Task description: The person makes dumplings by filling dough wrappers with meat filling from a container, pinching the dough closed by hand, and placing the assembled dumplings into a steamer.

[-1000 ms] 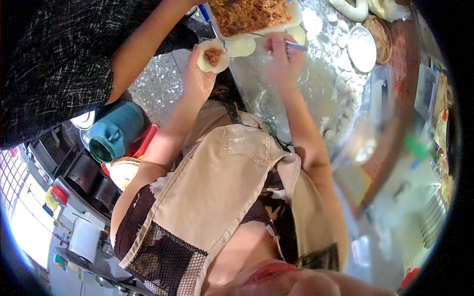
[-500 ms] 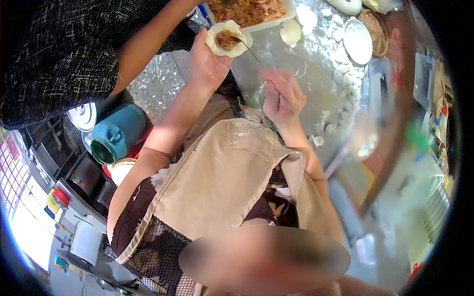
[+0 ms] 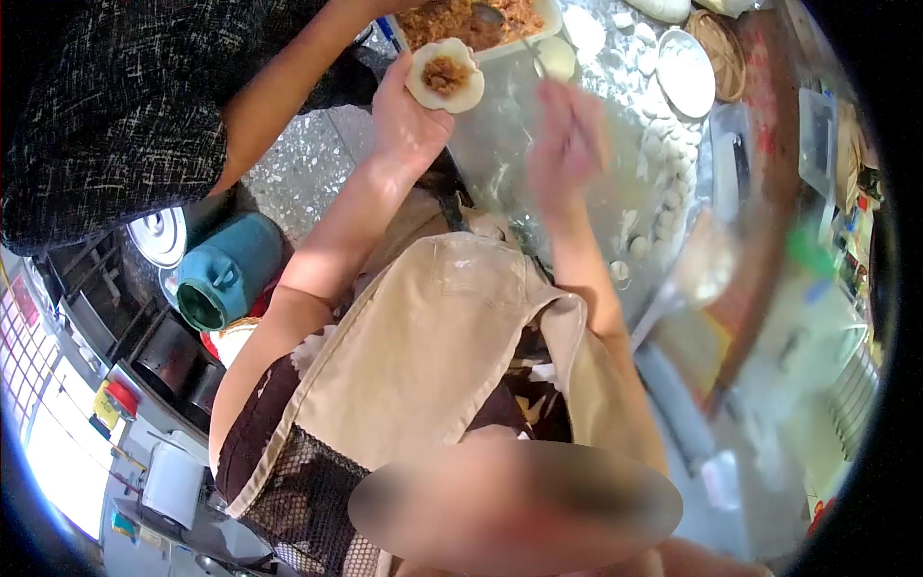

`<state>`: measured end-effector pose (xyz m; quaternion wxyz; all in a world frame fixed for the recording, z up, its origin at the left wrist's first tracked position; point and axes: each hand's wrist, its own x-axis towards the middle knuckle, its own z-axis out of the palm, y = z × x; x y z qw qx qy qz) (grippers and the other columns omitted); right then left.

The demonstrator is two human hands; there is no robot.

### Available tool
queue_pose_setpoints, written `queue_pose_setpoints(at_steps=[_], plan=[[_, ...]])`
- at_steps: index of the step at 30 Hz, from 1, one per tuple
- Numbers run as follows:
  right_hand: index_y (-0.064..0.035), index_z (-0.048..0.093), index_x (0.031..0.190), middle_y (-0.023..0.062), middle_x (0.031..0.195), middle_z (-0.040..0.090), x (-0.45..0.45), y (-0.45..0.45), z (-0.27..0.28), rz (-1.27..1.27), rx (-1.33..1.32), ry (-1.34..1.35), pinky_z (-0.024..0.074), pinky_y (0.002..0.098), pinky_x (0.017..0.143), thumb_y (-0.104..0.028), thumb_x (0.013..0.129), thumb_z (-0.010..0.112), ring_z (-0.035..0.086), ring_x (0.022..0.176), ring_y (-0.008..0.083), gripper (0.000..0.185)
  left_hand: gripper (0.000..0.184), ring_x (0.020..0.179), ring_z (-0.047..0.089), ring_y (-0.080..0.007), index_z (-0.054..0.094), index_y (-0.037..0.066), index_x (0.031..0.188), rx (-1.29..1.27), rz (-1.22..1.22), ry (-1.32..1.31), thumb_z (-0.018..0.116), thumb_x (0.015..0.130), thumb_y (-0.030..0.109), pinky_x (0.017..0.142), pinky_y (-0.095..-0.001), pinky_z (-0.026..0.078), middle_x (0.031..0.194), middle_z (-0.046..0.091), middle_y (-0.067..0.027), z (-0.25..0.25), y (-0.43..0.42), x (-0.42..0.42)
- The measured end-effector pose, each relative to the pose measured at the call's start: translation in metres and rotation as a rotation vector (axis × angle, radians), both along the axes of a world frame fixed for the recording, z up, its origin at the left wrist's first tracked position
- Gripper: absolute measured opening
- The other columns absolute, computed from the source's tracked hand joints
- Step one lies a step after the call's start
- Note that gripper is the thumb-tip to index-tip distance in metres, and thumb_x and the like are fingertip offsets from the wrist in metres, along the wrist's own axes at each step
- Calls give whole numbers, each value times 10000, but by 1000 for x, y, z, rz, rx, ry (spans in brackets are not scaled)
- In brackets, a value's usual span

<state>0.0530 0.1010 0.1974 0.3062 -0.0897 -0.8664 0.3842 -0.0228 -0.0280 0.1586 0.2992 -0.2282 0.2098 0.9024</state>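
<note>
My left hand cups a round dumpling wrapper with wavy edges. A small mound of brown filling sits in the middle of it. Blurred by motion, my right hand grips a spoon by its thin handle. The spoon's bowl rests in the filling inside a white plastic tub at the top of the view. Close to the tub, a flat wrapper lies on the metal table, partly behind the spoon hand.
Several floured dough pieces and a white bowl are on the right of the table, beside a woven basket. Another person's arm reaches in from the upper left. A blue-green jug stands at left.
My right hand has moved up and right, taking the spoon from the wrapper to the tub of filling. The filling stays on the wrapper in my left hand, which has barely moved.
</note>
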Motion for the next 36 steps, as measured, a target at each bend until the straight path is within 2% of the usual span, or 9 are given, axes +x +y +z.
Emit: queue_pose_setpoints(at_steps=[4, 6, 7, 8, 11, 21, 24, 29, 36], plan=[[-25, 601, 976, 118, 805, 604, -59, 28, -68, -16, -363, -269, 465, 324, 638, -147, 759, 678, 575, 717, 292, 260, 380, 1070, 523, -246, 463, -51, 1134, 19, -7, -60, 372, 936, 261, 964, -392, 402, 1107, 548, -148, 12, 4, 1], [5, 604, 954, 114, 773, 612, -53, 25, -39, -157, 267, -50, 465, 326, 644, -246, 745, 701, 582, 711, 269, 340, 335, 1068, 527, -230, 466, -38, 1135, 63, -8, -25, 440, 916, 215, 946, -378, 423, 1110, 551, -134, 24, 8, 7], [30, 628, 915, 119, 765, 644, -40, 21, -19, -245, 264, -29, 472, 322, 628, -278, 747, 695, 606, 682, 231, 358, 313, 1063, 532, -213, 470, -28, 1133, 75, -32, -1, 485, 898, 179, 929, -360, 440, 1110, 554, -121, 29, 10, 8], [30, 628, 915, 119, 765, 644, -23, 18, -9, -266, 271, -27, 472, 322, 628, -278, 747, 695, 606, 682, 231, 358, 313, 1063, 532, -213, 470, -28, 1133, 82, -53, 2, 485, 898, 179, 929, -360, 440, 1110, 554, -121, 33, 15, 11], [40, 649, 902, 94, 747, 657, 15, 8, 17, -204, -716, -467, 460, 240, 594, -228, 775, 650, 585, 651, 104, 297, 292, 1010, 560, -195, 490, -22, 1114, 64, -251, 89, 518, 881, 152, 895, -335, 458, 1061, 573, -104, 42, 28, 15], [6, 649, 825, 77, 707, 649, 83, 27, 10, -433, -579, -234, 458, 242, 600, -169, 749, 647, 579, 620, 113, 191, 249, 873, 582, -166, 516, -5, 1055, -129, -569, 265, 568, 812, 16, 742, -290, 488, 978, 578, -79, 32, 80, 62], [-1, 632, 775, 80, 719, 650, 96, 30, 13, -537, -202, -53, 456, 245, 619, -152, 741, 641, 576, 629, 127, 155, 226, 856, 587, -170, 515, -8, 1025, -141, -613, 275, 566, 805, 0, 719, -286, 497, 954, 578, -81, 38, 87, 75], [-4, 617, 777, 63, 772, 650, 106, 34, 14, -607, -586, -74, 455, 241, 618, -153, 740, 650, 567, 660, 101, 157, 228, 856, 587, -177, 507, -14, 1029, -119, -684, 334, 561, 808, 3, 722, -298, 505, 944, 575, -94, 40, 96, 84], [23, 619, 780, 57, 702, 640, 114, 43, 6, -628, -710, 31, 471, 235, 623, -166, 755, 659, 589, 677, 99, 194, 200, 834, 594, -188, 531, -11, 1006, -142, -732, 269, 558, 811, 23, 706, -301, 512, 928, 580, -99, 39, 100, 84]])
